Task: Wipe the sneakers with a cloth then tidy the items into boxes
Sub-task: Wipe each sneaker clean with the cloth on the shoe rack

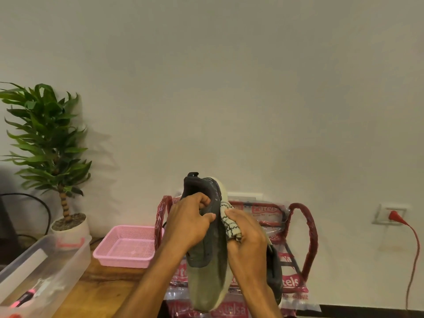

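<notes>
Left hand (188,226), fingers curled, grips one sneaker (206,258); right hand (247,237) pinches one cloth (229,222) against it. At 8 o'clock: one basket (124,260), one tub (75,255).

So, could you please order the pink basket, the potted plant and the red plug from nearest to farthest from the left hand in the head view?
1. Pink basket: on the table, just left of the left hand gripping the sneaker.
2. Potted plant: farther left, at the back.
3. Red plug: far right, in the wall socket.
</notes>
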{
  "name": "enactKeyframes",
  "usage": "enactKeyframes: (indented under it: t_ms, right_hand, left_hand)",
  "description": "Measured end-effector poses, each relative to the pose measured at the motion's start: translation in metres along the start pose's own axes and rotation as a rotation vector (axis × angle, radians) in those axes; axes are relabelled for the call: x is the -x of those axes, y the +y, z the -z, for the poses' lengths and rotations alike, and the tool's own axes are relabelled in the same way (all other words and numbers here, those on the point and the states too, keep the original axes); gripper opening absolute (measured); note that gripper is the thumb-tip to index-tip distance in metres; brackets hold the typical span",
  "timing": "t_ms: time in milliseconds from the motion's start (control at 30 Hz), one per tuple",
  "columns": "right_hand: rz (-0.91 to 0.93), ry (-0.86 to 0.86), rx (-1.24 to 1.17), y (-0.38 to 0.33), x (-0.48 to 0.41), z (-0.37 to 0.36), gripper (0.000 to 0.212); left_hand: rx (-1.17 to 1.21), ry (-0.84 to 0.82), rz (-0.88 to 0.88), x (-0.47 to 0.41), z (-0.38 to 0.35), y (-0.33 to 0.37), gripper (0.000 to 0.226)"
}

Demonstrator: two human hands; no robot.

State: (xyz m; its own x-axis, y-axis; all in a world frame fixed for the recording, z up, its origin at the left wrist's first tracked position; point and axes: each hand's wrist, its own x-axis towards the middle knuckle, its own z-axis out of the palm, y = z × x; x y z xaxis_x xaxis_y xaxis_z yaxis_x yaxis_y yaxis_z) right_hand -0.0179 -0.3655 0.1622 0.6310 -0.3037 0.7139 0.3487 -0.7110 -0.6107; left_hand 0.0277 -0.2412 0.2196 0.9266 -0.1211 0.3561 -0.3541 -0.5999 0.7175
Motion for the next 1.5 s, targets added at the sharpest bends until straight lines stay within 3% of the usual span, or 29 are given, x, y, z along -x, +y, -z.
enactKeyframes:
  t_ms: [300,500,700,833,1000,1100,1267,1400,1500]
  right_hand:
    - [0.006,0.047,-0.031,0.002,-0.005,0.005,0.072]
    - [0.161,0.134,0.041,0.001,-0.009,0.006,0.072]
    - [0.470,0.079,0.244,0.008,-0.005,-0.011,0.034]
    - [0.247,0.156,0.266,0.023,-0.016,-0.006,0.050]
    - [0.475,0.119,0.264,0.022,-0.005,-0.010,0.030]
    - [0.271,0.196,0.252,0.025,-0.018,-0.008,0.040]
    - [0.438,0.101,0.286,0.019,-0.011,-0.006,0.039]
    - [0.185,0.123,0.218,0.037,-0.026,0.005,0.054]
    - [0.167,0.142,0.136,0.034,-0.024,0.008,0.062]
  left_hand:
    - [-0.339,0.162,-0.258,0.011,0.004,-0.005,0.023]
    - [-0.439,0.206,-0.361,0.011,-0.003,-0.019,0.043]
    - [-0.233,0.261,-0.461,0.013,-0.003,-0.013,0.023]
    - [-0.179,0.151,-0.303,0.013,-0.006,-0.015,0.031]
    - [-0.108,0.096,-0.283,0.007,-0.004,-0.019,0.031]
    - [-0.100,0.083,-0.324,0.011,-0.006,-0.012,0.032]
    - [-0.152,0.106,-0.363,0.011,-0.007,-0.016,0.034]
    - [-0.221,0.116,-0.437,0.019,-0.009,-0.013,0.036]
    - [-0.288,0.164,-0.495,0.013,-0.009,-0.017,0.040]
